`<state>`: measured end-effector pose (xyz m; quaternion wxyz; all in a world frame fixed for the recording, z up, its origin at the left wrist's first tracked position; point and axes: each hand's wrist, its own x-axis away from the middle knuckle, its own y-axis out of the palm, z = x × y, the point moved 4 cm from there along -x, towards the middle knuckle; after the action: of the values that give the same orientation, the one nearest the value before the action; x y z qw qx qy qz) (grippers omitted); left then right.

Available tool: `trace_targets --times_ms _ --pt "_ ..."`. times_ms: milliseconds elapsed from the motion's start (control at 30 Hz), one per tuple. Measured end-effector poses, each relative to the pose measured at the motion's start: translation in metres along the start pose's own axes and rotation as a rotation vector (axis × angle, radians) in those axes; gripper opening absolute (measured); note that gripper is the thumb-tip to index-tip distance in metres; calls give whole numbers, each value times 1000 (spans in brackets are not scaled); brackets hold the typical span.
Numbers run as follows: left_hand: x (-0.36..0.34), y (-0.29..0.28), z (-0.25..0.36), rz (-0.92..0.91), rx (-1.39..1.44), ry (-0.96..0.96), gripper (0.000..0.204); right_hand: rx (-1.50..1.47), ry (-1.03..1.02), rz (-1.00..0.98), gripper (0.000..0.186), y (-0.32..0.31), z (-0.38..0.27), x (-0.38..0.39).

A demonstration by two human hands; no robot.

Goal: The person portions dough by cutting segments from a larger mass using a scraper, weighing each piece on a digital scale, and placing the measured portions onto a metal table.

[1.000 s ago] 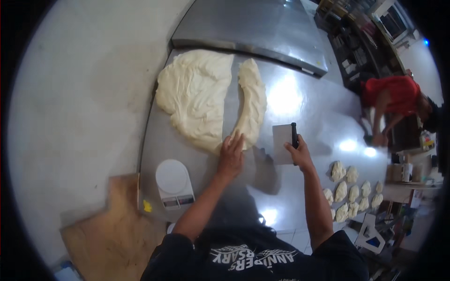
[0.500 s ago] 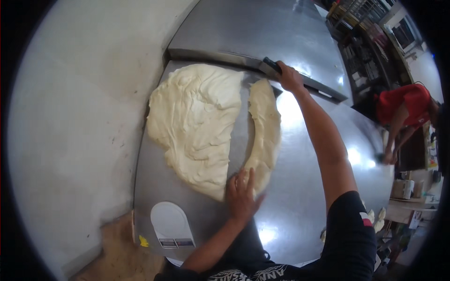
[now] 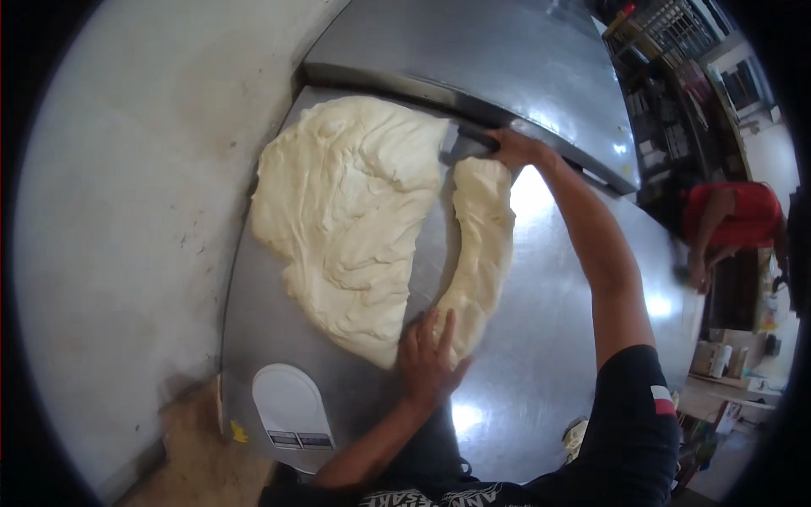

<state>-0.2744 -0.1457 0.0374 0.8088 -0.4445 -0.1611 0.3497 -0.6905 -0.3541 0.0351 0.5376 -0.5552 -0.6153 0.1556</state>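
Observation:
A large, pale slab of dough (image 3: 338,203) lies spread on the steel table, its right edge cut nearly straight. To its right is a long, curved strip of dough (image 3: 483,220), parted from it by a narrow gap. My left hand (image 3: 427,363) rests on the strip's near end with fingers spread. At the far end my right hand (image 3: 517,150) is closed round the dark handle of a dough scraper (image 3: 473,135). The scraper's blade is partly hidden, beside the slab's far right corner.
A white kitchen scale (image 3: 289,401) sits at the near left. Behind the dough stands a raised steel surface (image 3: 456,42); a pale wall (image 3: 127,211) runs along the left. A person in a red shirt (image 3: 735,215) works at the far right. Small dough pieces (image 3: 576,438) lie near my right sleeve.
My right hand has lowered the scraper from above the strip's far end to the table between slab and strip. The strip's far end looks thicker and bunched. My left hand stays on the near end.

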Motion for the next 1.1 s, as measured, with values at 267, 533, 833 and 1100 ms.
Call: trace_targets --times_ms 267,533,833,1100 --pt "-4 4 13 -53 -115 -58 115 -447 -226 -433 56 142 -18 74" --pt "19 -7 -20 -96 325 110 82 -1039 154 -509 64 211 -12 248" --pt "165 -117 -51 -678 789 109 66 -1301 458 188 63 246 10 547" --pt "251 -89 -49 -342 132 284 75 -136 662 892 34 180 54 607"
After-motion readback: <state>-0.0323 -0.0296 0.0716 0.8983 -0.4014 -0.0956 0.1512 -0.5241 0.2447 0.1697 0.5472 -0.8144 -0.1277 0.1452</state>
